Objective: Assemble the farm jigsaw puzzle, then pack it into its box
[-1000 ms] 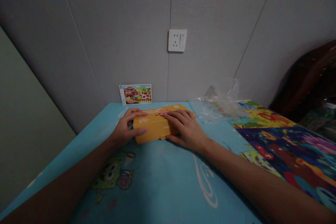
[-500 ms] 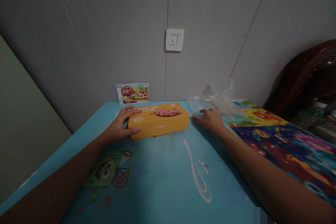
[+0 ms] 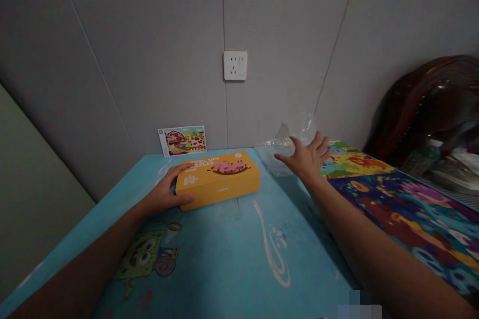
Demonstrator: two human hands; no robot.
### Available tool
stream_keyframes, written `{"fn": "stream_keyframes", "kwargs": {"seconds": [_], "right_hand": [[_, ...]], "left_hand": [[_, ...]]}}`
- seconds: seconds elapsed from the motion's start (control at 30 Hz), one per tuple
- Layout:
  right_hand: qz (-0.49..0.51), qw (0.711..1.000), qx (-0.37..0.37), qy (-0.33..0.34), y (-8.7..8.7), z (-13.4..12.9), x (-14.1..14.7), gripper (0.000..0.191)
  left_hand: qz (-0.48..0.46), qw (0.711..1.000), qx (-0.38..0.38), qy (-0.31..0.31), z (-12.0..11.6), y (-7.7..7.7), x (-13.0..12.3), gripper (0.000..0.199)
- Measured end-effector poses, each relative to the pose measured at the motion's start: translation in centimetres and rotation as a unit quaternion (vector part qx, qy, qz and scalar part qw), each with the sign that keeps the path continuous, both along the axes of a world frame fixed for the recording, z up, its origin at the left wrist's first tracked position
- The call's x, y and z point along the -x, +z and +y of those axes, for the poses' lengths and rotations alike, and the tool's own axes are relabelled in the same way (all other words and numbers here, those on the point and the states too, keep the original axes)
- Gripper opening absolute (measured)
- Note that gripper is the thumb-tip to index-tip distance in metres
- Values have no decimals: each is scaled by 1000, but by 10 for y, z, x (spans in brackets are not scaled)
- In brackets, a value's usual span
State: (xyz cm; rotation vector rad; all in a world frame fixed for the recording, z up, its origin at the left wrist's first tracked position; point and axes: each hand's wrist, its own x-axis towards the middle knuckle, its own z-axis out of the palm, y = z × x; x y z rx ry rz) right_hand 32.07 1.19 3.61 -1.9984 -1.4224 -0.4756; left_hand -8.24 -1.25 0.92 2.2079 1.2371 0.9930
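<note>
An orange puzzle box with a pink picture on its lid lies on the blue cartoon-printed table cover. My left hand grips the box's left end, thumb on the front face and fingers over the top. To the right of the box, my right hand is raised with its fingers spread, holding nothing. Just behind it, a crumpled clear plastic bag rests near the wall, partly hidden by the hand.
A farm picture card leans against the grey wall. Colourful assembled puzzles cover the table's right side. A wall socket is above. At far right stand a dark leather headboard or chair back and a clear bottle.
My right hand has lifted off the table and spread its fingers near the bag. The flap seen under the box's front edge no longer shows. The view has turned slightly right.
</note>
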Motion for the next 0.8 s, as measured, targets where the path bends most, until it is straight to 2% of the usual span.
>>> {"fn": "stream_keyframes", "kwargs": {"seconds": [0.07,0.1,0.17,0.27,0.4,0.47,0.67,0.73,0.8], "right_hand": [[43,996,72,-9,-5,3,-14,94],[60,991,124,-1,-8,5,-20,94],[66,981,182,23,-15,9,-27,80],[46,986,142,75,-21,15,-23,56],[34,975,116,184,-21,18,-7,36],[39,971,102,211,-21,19,-2,31],[101,980,33,166,-20,22,-10,39],[124,981,24,146,-20,22,-14,39],[146,980,21,132,-22,22,-17,39]], "left_hand": [[39,999,-12,-7,1,0,1,94],[49,999,-15,-10,1,0,2,97],[42,999,-16,-9,0,1,1,96],[-34,999,9,9,-4,4,-6,85],[-158,985,63,36,-11,11,-24,79],[-203,975,80,33,-14,13,-34,78],[-302,948,95,-2,-8,18,-64,73],[-328,941,82,-22,0,26,-75,69],[-354,932,62,-39,8,41,-88,66]]}}
